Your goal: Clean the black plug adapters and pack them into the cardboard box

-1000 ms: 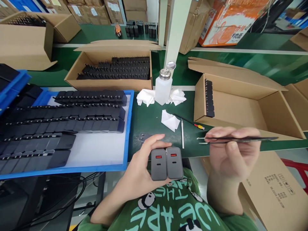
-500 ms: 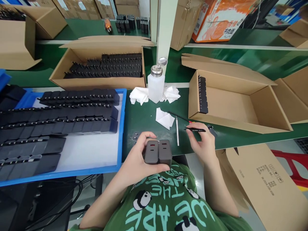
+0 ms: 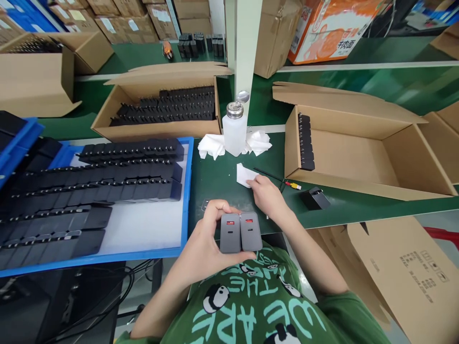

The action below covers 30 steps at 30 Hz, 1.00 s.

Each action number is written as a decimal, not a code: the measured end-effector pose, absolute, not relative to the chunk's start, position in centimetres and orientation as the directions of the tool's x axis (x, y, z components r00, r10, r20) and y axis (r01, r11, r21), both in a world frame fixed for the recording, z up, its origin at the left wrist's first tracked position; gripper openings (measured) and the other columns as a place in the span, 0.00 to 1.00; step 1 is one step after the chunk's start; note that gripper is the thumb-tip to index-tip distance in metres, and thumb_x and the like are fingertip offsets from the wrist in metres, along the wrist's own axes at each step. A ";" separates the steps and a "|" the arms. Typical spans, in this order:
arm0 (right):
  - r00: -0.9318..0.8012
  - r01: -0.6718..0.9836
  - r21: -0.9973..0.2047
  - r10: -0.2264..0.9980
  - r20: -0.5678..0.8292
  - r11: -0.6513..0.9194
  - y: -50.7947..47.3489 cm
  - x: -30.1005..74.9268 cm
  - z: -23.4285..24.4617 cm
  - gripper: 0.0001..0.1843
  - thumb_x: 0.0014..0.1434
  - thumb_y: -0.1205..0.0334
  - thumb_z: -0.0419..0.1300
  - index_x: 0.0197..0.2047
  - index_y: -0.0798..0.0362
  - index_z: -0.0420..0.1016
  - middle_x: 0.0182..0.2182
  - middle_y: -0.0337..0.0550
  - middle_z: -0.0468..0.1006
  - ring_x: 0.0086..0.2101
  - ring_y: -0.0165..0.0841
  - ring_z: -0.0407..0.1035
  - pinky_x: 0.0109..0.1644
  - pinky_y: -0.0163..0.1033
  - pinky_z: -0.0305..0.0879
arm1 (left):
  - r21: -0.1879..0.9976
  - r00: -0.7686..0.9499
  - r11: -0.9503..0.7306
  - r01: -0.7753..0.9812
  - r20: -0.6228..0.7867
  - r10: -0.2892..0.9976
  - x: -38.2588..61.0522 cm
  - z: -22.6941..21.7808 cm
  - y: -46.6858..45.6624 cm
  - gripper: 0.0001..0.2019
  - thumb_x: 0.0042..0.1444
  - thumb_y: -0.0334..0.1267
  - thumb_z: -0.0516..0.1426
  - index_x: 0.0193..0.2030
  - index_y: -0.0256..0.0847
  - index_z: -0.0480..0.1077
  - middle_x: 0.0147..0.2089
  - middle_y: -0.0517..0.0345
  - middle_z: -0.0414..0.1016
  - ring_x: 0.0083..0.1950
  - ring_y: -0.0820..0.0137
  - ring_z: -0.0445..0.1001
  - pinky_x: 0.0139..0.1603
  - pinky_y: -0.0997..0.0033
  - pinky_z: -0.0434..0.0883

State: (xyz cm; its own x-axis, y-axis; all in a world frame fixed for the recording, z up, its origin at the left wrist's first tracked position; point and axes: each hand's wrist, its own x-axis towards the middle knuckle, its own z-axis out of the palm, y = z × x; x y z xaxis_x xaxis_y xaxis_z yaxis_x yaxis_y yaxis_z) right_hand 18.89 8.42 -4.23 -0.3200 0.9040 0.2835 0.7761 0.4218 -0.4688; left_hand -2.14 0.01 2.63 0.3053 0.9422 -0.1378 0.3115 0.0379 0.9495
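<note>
Two dark grey charger blocks (image 3: pixel 240 233) sit side by side in my left hand (image 3: pixel 206 239), their port faces toward me. Each has a red-lined slot and a smaller slot. My right hand (image 3: pixel 270 198) is closed at the edge of a folded white tissue (image 3: pixel 244 173) on the green table, its fingertips pinching the corner. To the right of that hand lie a thin black stick and a red-and-yellow USB plug (image 3: pixel 293 185). A black charger with prongs (image 3: pixel 315 198) rests near the table's front edge.
On the left, a blue tray (image 3: pixel 184 200) carries rows of black chargers. Behind it is a cardboard box (image 3: pixel 158 133) of chargers. A white dispenser bottle (image 3: pixel 234 136) stands mid-table between crumpled tissues. At right, an open carton (image 3: pixel 351 179) has one row of chargers.
My right hand has let go of the black tweezers and moved left to the white tissue. My left hand still holds the two chargers, tilted to show their port faces more fully.
</note>
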 end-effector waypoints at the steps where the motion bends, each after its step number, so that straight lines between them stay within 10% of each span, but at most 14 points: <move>1: -0.301 0.770 -0.489 0.909 0.289 0.410 8.3 18.8 -3.6 0.16 0.65 0.72 0.52 0.45 0.55 0.82 0.35 0.50 0.77 0.34 0.38 0.72 0.38 0.42 0.74 | 0.947 0.304 0.049 0.317 -0.150 0.941 -2.1 2.7 0.0 0.35 0.45 0.44 0.73 0.50 0.50 0.55 0.54 0.55 0.74 0.48 0.64 0.78 0.44 0.66 0.73; 8: -0.704 0.244 -0.422 0.459 0.542 0.873 7.0 21.4 2.0 0.22 0.67 0.75 0.50 0.52 0.46 0.79 0.38 0.44 0.78 0.38 0.34 0.70 0.42 0.40 0.72 | 0.948 0.331 0.050 0.316 -0.159 0.930 -2.3 2.5 0.1 0.34 0.46 0.47 0.73 0.52 0.48 0.57 0.50 0.55 0.74 0.49 0.59 0.78 0.45 0.63 0.74; 12: -0.555 0.562 -0.376 0.673 0.489 0.736 8.6 22.6 2.1 0.23 0.67 0.75 0.47 0.52 0.51 0.80 0.38 0.49 0.77 0.38 0.38 0.70 0.40 0.44 0.73 | 0.964 0.356 0.054 0.259 -0.147 0.923 -2.5 2.7 0.0 0.33 0.46 0.45 0.73 0.49 0.49 0.55 0.53 0.55 0.74 0.47 0.63 0.79 0.42 0.67 0.74; 17: -0.637 0.247 -0.438 0.486 0.599 0.864 7.9 21.8 2.9 0.21 0.66 0.76 0.52 0.54 0.47 0.78 0.40 0.44 0.78 0.43 0.34 0.73 0.47 0.40 0.73 | 0.938 0.338 -0.018 0.346 -0.107 0.935 -2.6 2.9 0.1 0.32 0.48 0.43 0.72 0.49 0.50 0.55 0.52 0.57 0.73 0.44 0.66 0.78 0.38 0.70 0.74; 22: -0.525 0.573 -0.405 0.699 0.486 0.713 8.0 22.0 2.9 0.23 0.66 0.76 0.47 0.50 0.50 0.81 0.39 0.49 0.78 0.40 0.39 0.74 0.42 0.45 0.76 | 0.970 0.381 -0.034 0.241 -0.063 0.922 -2.6 3.0 -0.1 0.31 0.50 0.41 0.72 0.50 0.50 0.54 0.56 0.52 0.73 0.50 0.64 0.79 0.43 0.68 0.76; 27: -0.609 0.273 -0.432 0.502 0.614 0.860 7.1 21.3 3.2 0.21 0.67 0.74 0.53 0.52 0.43 0.80 0.39 0.42 0.80 0.41 0.34 0.75 0.45 0.41 0.77 | 0.943 0.346 -0.118 0.310 0.004 0.938 -2.6 3.0 -0.1 0.32 0.48 0.40 0.72 0.50 0.50 0.55 0.52 0.55 0.74 0.45 0.66 0.79 0.40 0.68 0.75; 30: -0.475 0.473 -0.498 0.686 0.551 0.727 7.1 21.4 3.1 0.20 0.66 0.75 0.51 0.44 0.49 0.83 0.39 0.46 0.79 0.39 0.36 0.75 0.41 0.43 0.76 | 0.952 0.373 -0.134 0.276 0.022 0.928 -2.7 3.0 -0.2 0.32 0.48 0.35 0.71 0.50 0.51 0.54 0.56 0.53 0.74 0.53 0.61 0.79 0.45 0.66 0.77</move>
